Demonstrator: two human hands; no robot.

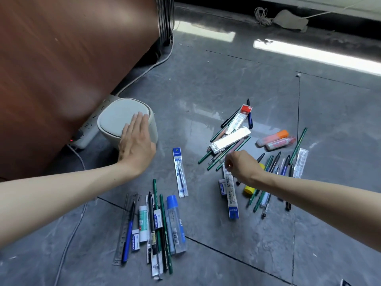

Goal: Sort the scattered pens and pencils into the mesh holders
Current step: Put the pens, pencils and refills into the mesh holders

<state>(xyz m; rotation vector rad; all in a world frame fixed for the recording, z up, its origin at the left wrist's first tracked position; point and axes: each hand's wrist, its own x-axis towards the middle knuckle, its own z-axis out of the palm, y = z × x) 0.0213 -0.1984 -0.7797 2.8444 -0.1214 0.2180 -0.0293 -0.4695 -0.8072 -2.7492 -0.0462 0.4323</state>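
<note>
Pens, green pencils, refill packs and erasers lie scattered on the grey tiled floor in three loose piles: a near pile (156,223), a far pile (228,139) and a right pile (276,170). My left hand (135,141) lies flat, fingers straight, on top of a cream rounded container (115,118). My right hand (241,165) hovers with curled fingers over the near ends of the far pile's green pencils and a long white refill pack (232,195). Its fingertips are hidden, so I cannot tell whether it holds anything. No mesh holder is in view.
A brown wooden cabinet (61,58) fills the left. A white power strip (86,131) with a red light lies at its foot, its cable (156,62) running back. Orange (272,137) and pink (281,143) highlighters and a single blue refill pack (180,172) lie apart.
</note>
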